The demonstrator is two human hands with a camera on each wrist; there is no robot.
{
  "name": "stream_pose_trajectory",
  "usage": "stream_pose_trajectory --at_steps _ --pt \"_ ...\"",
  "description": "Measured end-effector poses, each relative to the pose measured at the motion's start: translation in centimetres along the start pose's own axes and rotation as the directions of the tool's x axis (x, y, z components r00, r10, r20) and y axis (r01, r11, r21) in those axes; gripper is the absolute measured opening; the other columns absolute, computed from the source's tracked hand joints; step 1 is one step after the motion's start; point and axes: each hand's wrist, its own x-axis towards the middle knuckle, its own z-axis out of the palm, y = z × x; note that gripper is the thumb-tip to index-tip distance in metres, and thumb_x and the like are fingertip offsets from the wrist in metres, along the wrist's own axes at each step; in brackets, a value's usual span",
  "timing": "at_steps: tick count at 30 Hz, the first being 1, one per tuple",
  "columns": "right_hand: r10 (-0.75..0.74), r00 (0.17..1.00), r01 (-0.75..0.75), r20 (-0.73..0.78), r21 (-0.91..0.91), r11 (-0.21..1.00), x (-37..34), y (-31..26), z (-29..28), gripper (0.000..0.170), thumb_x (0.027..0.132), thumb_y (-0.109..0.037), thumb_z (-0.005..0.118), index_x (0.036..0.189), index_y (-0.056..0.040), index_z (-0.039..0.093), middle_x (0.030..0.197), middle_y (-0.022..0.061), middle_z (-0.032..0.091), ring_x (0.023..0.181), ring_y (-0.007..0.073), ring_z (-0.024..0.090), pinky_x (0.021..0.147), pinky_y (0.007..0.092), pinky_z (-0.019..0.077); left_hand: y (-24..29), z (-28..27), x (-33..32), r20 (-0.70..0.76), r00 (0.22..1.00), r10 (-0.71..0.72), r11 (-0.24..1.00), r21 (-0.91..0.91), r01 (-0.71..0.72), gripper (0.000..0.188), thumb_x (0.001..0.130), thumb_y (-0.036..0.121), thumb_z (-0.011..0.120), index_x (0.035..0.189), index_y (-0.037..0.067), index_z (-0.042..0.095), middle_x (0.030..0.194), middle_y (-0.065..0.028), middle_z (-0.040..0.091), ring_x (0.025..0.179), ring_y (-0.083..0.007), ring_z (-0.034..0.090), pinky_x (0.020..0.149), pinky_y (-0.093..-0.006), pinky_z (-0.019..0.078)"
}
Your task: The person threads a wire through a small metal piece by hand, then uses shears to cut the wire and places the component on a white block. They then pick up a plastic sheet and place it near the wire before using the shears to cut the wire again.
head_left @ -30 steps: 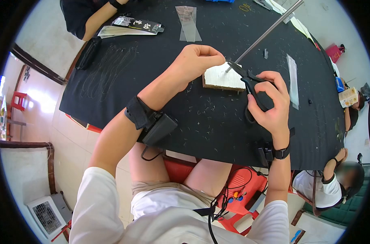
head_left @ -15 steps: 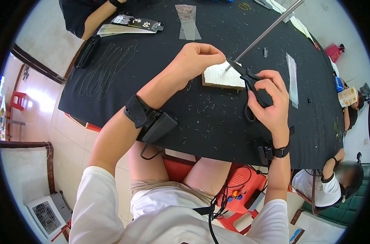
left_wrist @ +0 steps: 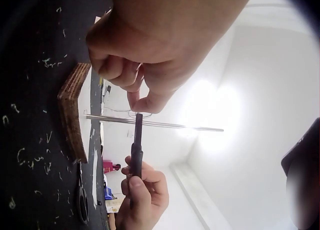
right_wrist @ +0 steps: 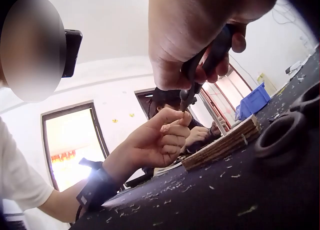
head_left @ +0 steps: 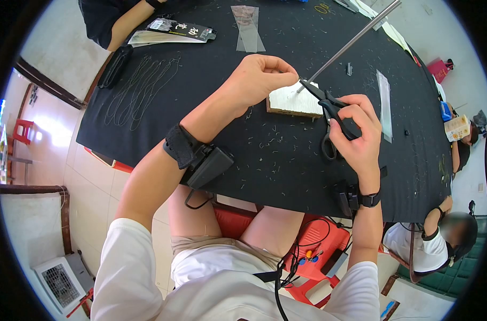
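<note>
My left hand pinches a fine wire between thumb and forefinger, above the far left part of a board. Black-handled needle-nose pliers are gripped in my right hand, with their jaw tips right at the left fingertips. Below lies a small board with a white top and layered brown edges. A thin metal rod rises at a slant from it, just behind the pliers. Black scissors rest on the table beside the board, partly hidden under the pliers in the head view.
Loops of thin wire lie at the left of the black-covered table. Small clippings are scattered near the board. Clear plastic sleeves, a black-and-white package and a clear strip lie around. Other people sit at the table.
The right thumb has moved up a little on the handles and the pliers have shifted slightly. The left hand stays almost in place, still pinching.
</note>
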Motion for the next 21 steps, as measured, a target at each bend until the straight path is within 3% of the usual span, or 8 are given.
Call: stream_pose_trajectory --at_steps 3,8,18,21 --pt "0.018 1.0 -0.018 0.022 0.022 1.0 -0.1 0.1 0.0 0.016 0.061 -0.001 0.063 0.069 -0.0032 0.05 0.086 0.0091 0.054 0.075 0.0205 0.055 0.065 0.0271 0.0428 0.0 -0.3 0.1 0.028 0.999 -0.016 0.998 0.057 0.014 0.021 0.078 0.019 0.062 0.09 0.002 0.064 0.077 -0.0032 0.062 0.072 -0.0079 0.056 0.071 -0.0206 0.0399" --pt "0.018 1.0 -0.019 0.012 0.139 0.99 -0.1 0.6 -0.3 0.014 0.061 0.0 0.063 0.069 -0.0032 0.052 0.087 0.0089 0.055 0.074 0.0176 0.055 0.064 0.0261 0.0422 0.5 -0.4 -0.1 0.048 0.999 0.023 0.997 0.07 -0.026 0.021 0.078 0.018 0.063 0.09 0.001 0.064 0.074 -0.0024 0.061 0.07 -0.0064 0.054 0.067 -0.02 0.0393" --pt "0.052 0.998 -0.058 0.048 0.153 0.986 -0.2 0.6 -0.6 0.013 0.062 -0.001 0.063 0.07 -0.0033 0.053 0.088 0.0082 0.056 0.072 0.0128 0.053 0.059 0.0213 0.0392 0.9 -0.4 -0.3 0.078 0.996 0.034 0.996 0.077 -0.04 0.021 0.078 0.017 0.062 0.091 0.001 0.063 0.074 -0.0014 0.06 0.068 -0.0046 0.052 0.064 -0.0186 0.0382" --pt "-0.016 1.0 0.016 0.002 0.176 0.984 -0.3 1.1 -0.3 0.013 0.062 -0.002 0.063 0.07 -0.0038 0.053 0.088 0.0071 0.056 0.069 0.0105 0.05 0.056 0.0204 0.0363 0.9 -0.3 -0.4 0.078 0.995 0.055 0.998 0.032 -0.058 0.02 0.079 0.017 0.062 0.091 0.001 0.063 0.073 -0.0013 0.06 0.068 -0.005 0.052 0.064 -0.0188 0.0386"
